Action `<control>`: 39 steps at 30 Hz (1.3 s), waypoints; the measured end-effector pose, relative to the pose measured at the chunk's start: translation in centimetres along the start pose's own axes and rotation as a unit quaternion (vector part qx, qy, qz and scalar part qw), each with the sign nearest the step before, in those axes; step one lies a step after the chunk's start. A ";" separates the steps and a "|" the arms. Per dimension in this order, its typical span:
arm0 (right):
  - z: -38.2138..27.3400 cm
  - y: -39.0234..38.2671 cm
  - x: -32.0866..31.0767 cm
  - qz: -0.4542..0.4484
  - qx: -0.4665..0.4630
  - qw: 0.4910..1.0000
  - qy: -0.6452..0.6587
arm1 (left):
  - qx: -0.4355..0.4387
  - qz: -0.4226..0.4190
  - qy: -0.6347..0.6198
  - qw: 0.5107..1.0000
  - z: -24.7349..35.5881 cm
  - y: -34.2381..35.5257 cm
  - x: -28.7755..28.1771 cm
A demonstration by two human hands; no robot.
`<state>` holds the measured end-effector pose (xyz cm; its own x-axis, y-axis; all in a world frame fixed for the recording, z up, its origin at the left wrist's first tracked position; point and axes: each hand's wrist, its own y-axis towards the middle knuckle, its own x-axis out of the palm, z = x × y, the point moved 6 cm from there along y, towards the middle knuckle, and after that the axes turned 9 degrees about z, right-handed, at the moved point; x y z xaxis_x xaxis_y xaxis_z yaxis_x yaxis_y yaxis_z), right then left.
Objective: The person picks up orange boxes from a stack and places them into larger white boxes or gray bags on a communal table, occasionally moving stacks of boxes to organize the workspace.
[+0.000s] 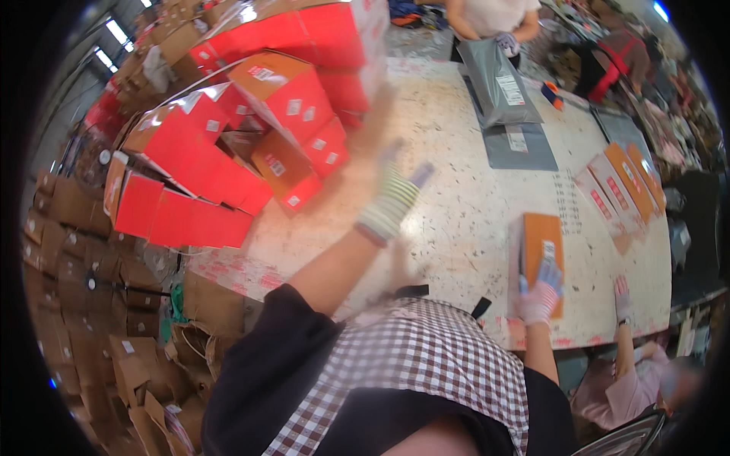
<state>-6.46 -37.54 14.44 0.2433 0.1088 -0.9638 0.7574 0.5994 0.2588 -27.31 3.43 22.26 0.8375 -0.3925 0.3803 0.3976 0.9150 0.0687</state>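
Observation:
My left hand point(393, 199), in a green-striped glove, is raised over the table with thumb and fingers spread, blurred by motion, holding nothing. It is right of a stack of red-and-brown boxes point(287, 99), some tilted and leaning on one another. My right hand point(541, 292), in a pink-striped glove with bluish fingers, grips an orange-topped box point(541, 228) lying lengthwise near the table's front edge. A white label shows on its lid, partly under my fingertips.
The worn pale table point(456, 228) holds grey bags point(490, 91), a tape dispenser point(552, 96) and several orange-and-white boxes point(617, 186). A co-worker point(490, 19) stands across it; another point(623, 395), lower right, has a gloved hand on its edge. Piled cardboard cartons point(84, 304) fill the left.

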 end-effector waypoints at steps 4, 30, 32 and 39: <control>11.7 -0.9 1.9 -0.080 0.099 0.987 -0.094 | 0.126 0.326 0.013 0.937 16.1 7.0 -9.3; -22.8 2.6 -19.2 0.099 -0.481 0.830 0.262 | 0.096 -0.136 0.476 0.864 4.6 -15.0 -8.7; -22.7 0.5 -12.7 -0.117 -0.475 0.834 0.254 | 0.139 -0.332 0.570 0.739 5.1 -16.8 -1.7; -15.2 3.8 -14.6 -0.059 -0.156 0.699 0.695 | 0.193 -0.174 0.367 0.893 7.0 -13.9 1.7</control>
<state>-16.37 -24.76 28.48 -0.7987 0.5792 -0.1630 0.5005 0.7899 0.3543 -34.06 -9.33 28.40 0.7658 -0.4850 -0.4222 0.6404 0.6345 0.4326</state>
